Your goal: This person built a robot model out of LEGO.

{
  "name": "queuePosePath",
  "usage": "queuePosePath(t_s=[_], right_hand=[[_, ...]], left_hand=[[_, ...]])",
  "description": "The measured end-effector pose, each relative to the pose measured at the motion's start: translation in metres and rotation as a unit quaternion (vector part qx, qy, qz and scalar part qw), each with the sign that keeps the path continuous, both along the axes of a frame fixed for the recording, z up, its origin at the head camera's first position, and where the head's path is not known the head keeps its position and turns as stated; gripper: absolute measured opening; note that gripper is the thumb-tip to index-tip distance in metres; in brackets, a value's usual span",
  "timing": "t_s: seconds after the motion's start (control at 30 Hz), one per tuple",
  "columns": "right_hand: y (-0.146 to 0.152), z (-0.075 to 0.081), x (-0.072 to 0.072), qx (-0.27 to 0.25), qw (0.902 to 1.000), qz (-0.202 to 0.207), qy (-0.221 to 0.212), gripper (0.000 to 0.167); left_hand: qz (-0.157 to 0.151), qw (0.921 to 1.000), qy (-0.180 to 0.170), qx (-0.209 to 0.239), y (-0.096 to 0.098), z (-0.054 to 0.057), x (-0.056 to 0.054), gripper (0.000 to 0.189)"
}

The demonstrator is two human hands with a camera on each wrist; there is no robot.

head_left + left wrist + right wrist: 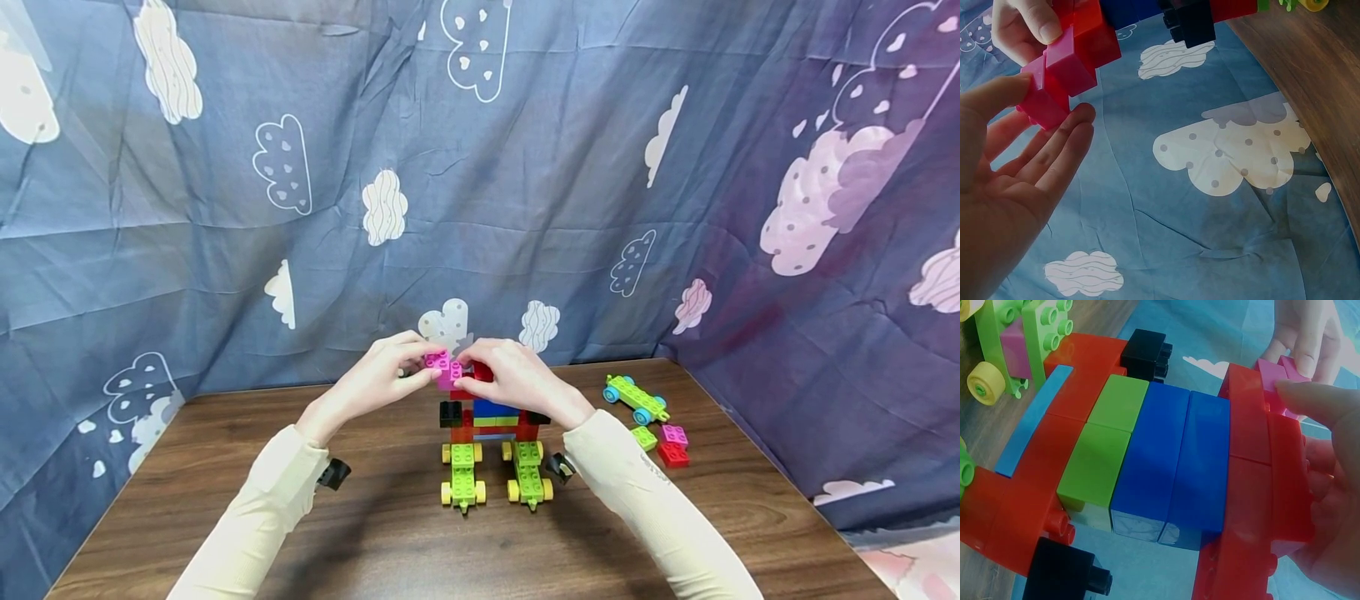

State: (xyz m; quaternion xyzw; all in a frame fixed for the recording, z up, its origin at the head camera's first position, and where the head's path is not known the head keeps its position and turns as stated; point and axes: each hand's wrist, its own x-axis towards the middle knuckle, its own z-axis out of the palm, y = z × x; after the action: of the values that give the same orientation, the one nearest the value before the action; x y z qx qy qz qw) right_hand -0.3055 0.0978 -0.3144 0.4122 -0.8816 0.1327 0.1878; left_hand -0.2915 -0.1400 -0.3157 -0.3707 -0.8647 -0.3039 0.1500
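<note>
A build of interlocking toy bricks stands upright on two lime green wheeled bases (462, 477), with red parts, blue bricks (1150, 453) and black bricks (451, 412) at its sides. Near its top left, my left hand (375, 382) pinches a pink brick (1044, 100) between thumb and fingers. That brick adjoins a second pink brick (1071, 61), which sits against a red brick (1100, 40) of the build. My right hand (517, 379) grips this second pink brick, thumb on its near face, other fingers curled behind the red top row (1291, 478).
At the right of the wooden table (390, 542) are a lime green wheeled base with blue wheels (636, 398), a lime green brick (643, 438), a pink brick (674, 435) and a red brick (673, 454). A blue cloud-patterned curtain (337, 275) hangs behind the table.
</note>
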Motion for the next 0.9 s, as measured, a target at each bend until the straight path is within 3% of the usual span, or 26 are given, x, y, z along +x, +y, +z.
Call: queuePosePath(t_s=[0.5,0.9], right_hand=[[-0.0001,0.0001,0.0008,-0.001,1.0,-0.005,-0.005,0.028],[-0.0008,0.0006,0.0016,0.003,0.9999,-0.009,-0.007,0.028]], left_hand=[[0.009,0.9982,0.055,-0.024,0.002,-0.0008,0.0023,0.033],[0.02,0.9916,0.109,-0.068,0.0076,0.0061,0.0078,0.031]])
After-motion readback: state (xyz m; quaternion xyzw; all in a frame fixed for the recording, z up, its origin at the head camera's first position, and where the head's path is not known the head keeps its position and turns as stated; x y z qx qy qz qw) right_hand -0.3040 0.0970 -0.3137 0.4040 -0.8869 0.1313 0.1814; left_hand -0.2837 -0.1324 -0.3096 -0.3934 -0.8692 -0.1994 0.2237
